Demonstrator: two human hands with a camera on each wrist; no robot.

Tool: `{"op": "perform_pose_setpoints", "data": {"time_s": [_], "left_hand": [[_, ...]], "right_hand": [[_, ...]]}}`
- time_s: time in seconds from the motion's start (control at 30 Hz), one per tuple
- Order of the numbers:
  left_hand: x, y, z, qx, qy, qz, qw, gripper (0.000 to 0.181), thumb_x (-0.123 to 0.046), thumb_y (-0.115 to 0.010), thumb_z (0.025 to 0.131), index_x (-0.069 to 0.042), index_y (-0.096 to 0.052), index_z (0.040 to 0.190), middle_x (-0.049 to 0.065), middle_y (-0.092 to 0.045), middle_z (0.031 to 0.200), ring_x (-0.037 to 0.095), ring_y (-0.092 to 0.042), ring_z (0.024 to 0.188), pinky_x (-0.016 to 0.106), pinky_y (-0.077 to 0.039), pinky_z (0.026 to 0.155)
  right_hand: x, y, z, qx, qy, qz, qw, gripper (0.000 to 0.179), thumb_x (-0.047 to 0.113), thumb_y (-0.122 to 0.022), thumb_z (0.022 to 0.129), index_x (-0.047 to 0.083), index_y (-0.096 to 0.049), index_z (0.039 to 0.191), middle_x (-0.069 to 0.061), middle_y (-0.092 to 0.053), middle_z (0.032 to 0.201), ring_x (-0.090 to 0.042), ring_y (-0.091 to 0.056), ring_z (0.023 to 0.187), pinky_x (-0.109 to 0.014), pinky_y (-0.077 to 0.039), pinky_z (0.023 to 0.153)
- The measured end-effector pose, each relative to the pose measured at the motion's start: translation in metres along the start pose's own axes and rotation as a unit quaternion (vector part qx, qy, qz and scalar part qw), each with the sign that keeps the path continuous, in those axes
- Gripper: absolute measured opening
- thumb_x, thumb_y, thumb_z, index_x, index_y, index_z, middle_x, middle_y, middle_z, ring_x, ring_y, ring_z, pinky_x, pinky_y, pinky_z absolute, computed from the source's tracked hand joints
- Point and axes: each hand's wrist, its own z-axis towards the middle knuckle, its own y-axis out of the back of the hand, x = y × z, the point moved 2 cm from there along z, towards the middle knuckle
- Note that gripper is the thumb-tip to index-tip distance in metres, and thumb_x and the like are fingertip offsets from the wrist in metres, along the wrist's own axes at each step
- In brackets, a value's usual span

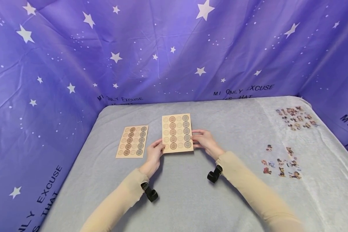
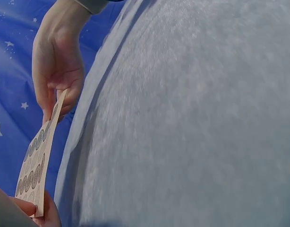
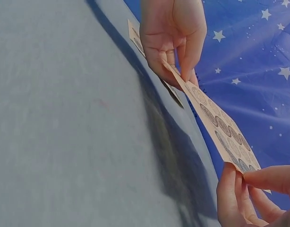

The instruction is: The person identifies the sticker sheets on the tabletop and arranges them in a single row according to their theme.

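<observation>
Both hands hold up a tan sheet of round stickers, printed in rows of pale, brown and grey circles. At its lower left corner the left hand pinches the edge, thumb on the printed face. The right hand grips the right edge between thumb and fingers. In the right wrist view the sheet tilts above the cloth, its shadow below. A second, similar sheet lies flat on the table, left of the left hand.
A grey plush cloth covers the table. Several small cartoon-figure stickers lie in a cluster at the far right, with more figure stickers scattered nearer. A purple star-printed curtain hangs behind and along the sides.
</observation>
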Motion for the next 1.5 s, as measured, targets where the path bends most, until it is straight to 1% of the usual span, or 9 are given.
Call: {"op": "perform_pose_setpoints", "data": {"time_s": [0.33,0.5,0.63,0.77,0.87,1.07,1.2,1.33,1.5], "left_hand": [[-0.001,0.024,0.002,-0.023,-0.003,0.036,0.9991,0.035,0.006,-0.052,0.079,0.002,-0.056,0.114,0.010,-0.061,0.097,0.006,-0.051,0.068,0.018,-0.042,0.056],[-0.001,0.035,0.003,-0.034,-0.005,0.045,0.9984,0.035,0.007,-0.051,0.080,0.002,-0.056,0.115,0.012,-0.060,0.100,0.006,-0.051,0.068,0.018,-0.041,0.055],[-0.001,0.042,0.005,-0.037,-0.009,0.046,0.9982,0.035,0.007,-0.051,0.080,0.002,-0.056,0.115,0.008,-0.061,0.092,0.006,-0.048,0.065,0.018,-0.040,0.053],[-0.002,0.049,0.006,-0.034,-0.009,0.053,0.9980,0.035,0.007,-0.051,0.080,0.003,-0.056,0.115,0.002,-0.058,0.081,0.007,-0.046,0.062,0.018,-0.039,0.052],[-0.002,0.054,0.007,-0.034,-0.007,0.062,0.9975,0.034,0.007,-0.051,0.081,0.004,-0.055,0.115,0.003,-0.058,0.081,0.006,-0.047,0.062,0.018,-0.040,0.053],[0.000,0.060,0.009,-0.042,0.001,0.070,0.9967,0.034,0.007,-0.052,0.080,0.004,-0.056,0.114,0.010,-0.060,0.093,0.005,-0.052,0.067,0.017,-0.045,0.058],[-0.001,0.063,0.011,-0.045,-0.001,0.077,0.9960,0.033,0.008,-0.053,0.079,0.005,-0.057,0.112,0.009,-0.059,0.091,0.004,-0.052,0.067,0.017,-0.046,0.059],[-0.002,0.063,0.010,-0.046,0.000,0.089,0.9950,0.033,0.008,-0.052,0.079,0.005,-0.058,0.111,0.008,-0.059,0.088,0.003,-0.053,0.067,0.016,-0.047,0.060],[-0.003,0.063,0.011,-0.044,-0.006,0.094,0.9946,0.033,0.011,-0.052,0.078,0.008,-0.057,0.111,0.006,-0.058,0.084,0.003,-0.053,0.066,0.015,-0.048,0.058]], "right_hand": [[-0.007,-0.026,0.003,-0.013,-0.005,-0.001,0.9999,0.036,-0.007,-0.056,0.078,-0.005,-0.052,0.114,-0.008,-0.062,0.077,-0.011,-0.059,0.058,-0.025,-0.053,0.055],[-0.012,-0.036,0.003,-0.007,-0.010,-0.001,0.9999,0.035,-0.007,-0.056,0.078,-0.005,-0.053,0.113,-0.008,-0.062,0.076,-0.012,-0.059,0.056,-0.026,-0.054,0.055],[-0.016,-0.042,0.004,0.000,-0.012,0.012,0.9999,0.034,-0.008,-0.056,0.078,-0.006,-0.053,0.113,-0.009,-0.062,0.075,-0.012,-0.059,0.056,-0.027,-0.054,0.056],[-0.017,-0.048,0.003,0.001,-0.012,0.007,0.9999,0.034,-0.008,-0.056,0.079,-0.005,-0.054,0.113,-0.011,-0.063,0.077,-0.013,-0.059,0.057,-0.028,-0.054,0.057],[-0.019,-0.052,0.002,0.006,-0.015,0.001,0.9999,0.034,-0.006,-0.056,0.079,-0.005,-0.054,0.113,-0.014,-0.064,0.079,-0.014,-0.059,0.056,-0.029,-0.054,0.058],[-0.025,-0.057,0.005,0.015,-0.013,0.003,0.9998,0.033,-0.007,-0.057,0.079,-0.007,-0.053,0.113,-0.015,-0.064,0.080,-0.013,-0.059,0.054,-0.029,-0.054,0.058],[-0.027,-0.059,0.006,0.019,-0.009,-0.003,0.9998,0.033,-0.007,-0.056,0.080,-0.009,-0.053,0.113,-0.015,-0.064,0.079,-0.012,-0.058,0.053,-0.029,-0.054,0.057],[-0.027,-0.059,0.006,0.018,-0.008,-0.011,0.9998,0.034,-0.007,-0.056,0.079,-0.008,-0.054,0.113,-0.010,-0.063,0.073,-0.011,-0.057,0.052,-0.028,-0.054,0.056],[-0.026,-0.059,0.006,0.019,-0.005,-0.009,0.9998,0.036,-0.009,-0.056,0.078,-0.008,-0.053,0.114,-0.010,-0.062,0.070,-0.011,-0.058,0.051,-0.027,-0.054,0.056]]}}
